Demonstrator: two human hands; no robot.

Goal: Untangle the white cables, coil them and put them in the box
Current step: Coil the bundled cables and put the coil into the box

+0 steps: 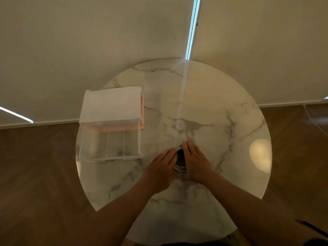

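White coil [180,161] of cable sits mid-table, clasped between both hands. Left hand [162,167] curls against its left side and right hand [197,162] wraps over its right side and top; thumbs are hidden. The frame is blurry, so loop count is unclear. No loose or tangled cable shows on the marble table [221,103], so untangling and coiling look mostly done. The clear box [108,158] stands to the left, near the hands, with its lid [111,103] flipped open, and no cable shows inside. Left to do: carry the coil across and drop it in.
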